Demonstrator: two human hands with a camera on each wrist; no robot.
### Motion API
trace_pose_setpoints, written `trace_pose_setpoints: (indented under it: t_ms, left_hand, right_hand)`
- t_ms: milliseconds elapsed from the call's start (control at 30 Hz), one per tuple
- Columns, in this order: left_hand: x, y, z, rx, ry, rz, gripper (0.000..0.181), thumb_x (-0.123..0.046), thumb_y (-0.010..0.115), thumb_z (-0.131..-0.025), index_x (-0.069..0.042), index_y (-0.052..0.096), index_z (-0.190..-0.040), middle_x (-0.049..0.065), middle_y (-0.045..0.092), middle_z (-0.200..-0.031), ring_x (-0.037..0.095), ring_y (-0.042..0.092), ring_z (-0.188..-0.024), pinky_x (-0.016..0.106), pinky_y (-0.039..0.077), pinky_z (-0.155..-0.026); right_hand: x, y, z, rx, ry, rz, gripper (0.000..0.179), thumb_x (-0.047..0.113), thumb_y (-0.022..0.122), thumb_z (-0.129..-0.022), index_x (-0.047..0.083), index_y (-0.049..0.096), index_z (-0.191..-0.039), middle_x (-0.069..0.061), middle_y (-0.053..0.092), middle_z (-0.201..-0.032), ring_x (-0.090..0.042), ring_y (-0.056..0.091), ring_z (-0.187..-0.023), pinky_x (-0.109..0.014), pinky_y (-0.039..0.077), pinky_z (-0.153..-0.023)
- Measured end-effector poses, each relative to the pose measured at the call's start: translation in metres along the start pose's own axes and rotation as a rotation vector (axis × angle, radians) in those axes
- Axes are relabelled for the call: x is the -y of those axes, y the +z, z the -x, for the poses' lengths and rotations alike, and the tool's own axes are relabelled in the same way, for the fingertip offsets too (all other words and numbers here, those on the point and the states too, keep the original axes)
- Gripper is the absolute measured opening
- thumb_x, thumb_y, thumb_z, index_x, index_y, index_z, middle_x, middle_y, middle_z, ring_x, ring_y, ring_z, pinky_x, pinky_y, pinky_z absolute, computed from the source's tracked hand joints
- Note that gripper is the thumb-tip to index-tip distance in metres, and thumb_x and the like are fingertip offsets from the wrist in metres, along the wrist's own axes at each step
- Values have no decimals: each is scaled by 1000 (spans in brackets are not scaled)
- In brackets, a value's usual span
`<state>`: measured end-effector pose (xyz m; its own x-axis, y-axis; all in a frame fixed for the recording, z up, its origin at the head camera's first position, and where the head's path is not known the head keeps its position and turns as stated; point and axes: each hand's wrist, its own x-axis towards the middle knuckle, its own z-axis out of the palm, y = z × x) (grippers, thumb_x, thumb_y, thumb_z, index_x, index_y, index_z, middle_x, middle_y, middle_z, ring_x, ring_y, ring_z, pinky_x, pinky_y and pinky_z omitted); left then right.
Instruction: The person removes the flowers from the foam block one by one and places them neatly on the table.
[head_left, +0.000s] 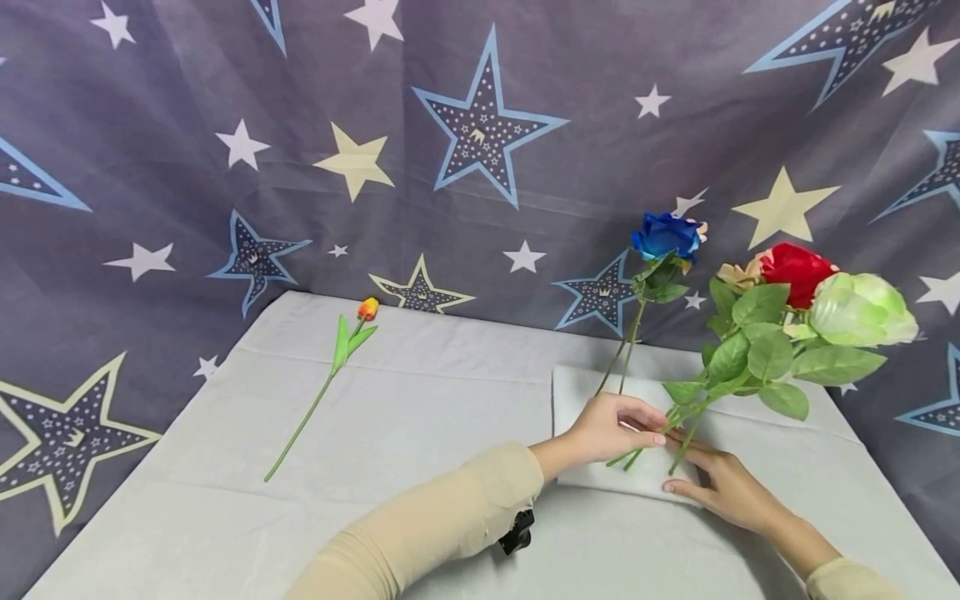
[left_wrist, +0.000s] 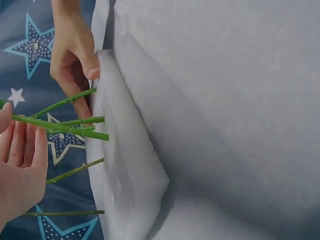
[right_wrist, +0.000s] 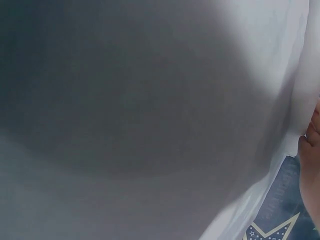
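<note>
My left hand pinches green stems between thumb and fingers above a folded white sheet. These stems lead up to a leafy bunch with a red rose, a pale green flower and a peach bloom. Beyond this hand, a blue rose stands out past the sheet, another peach bloom partly hidden behind it. Two thin stems run down from there behind the left hand. My right hand rests at the sheet with thumb apart from the fingers, beside the stem ends.
A single orange tulip with green leaves lies on the left of the pale cloth-covered table. Behind the table hangs a dark curtain printed with stars. A black strap shows beneath the left sleeve.
</note>
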<state>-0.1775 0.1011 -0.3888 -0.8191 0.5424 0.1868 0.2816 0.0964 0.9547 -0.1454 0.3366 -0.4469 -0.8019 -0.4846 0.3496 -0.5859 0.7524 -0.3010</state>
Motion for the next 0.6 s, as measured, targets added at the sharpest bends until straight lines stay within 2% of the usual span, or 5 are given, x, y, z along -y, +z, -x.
trace_pose_setpoints:
  t_ms: [433, 600]
  left_hand:
    - [2, 5, -3, -2, 16, -13, 22, -5, 74, -82, 1, 72, -103, 16, 75, -99, 8, 70, -79, 6, 53, -73]
    - [0, 7, -4, -22, 3, -5, 22, -4, 74, -82, 2, 72, -102, 17, 74, -98, 13, 70, -81, 5, 51, -70]
  right_hand:
    - [0, 1, 2, -9, -2, 16, 53, 27, 82, -73, 4, 67, -118, -22, 63, -126, 8, 41, -124, 10, 18, -99]
    - [1, 1, 1, -8, -10, 7, 51, 25, 82, -73, 5, 68, -117, -22, 64, -125, 1, 49, -123, 10, 19, -99]
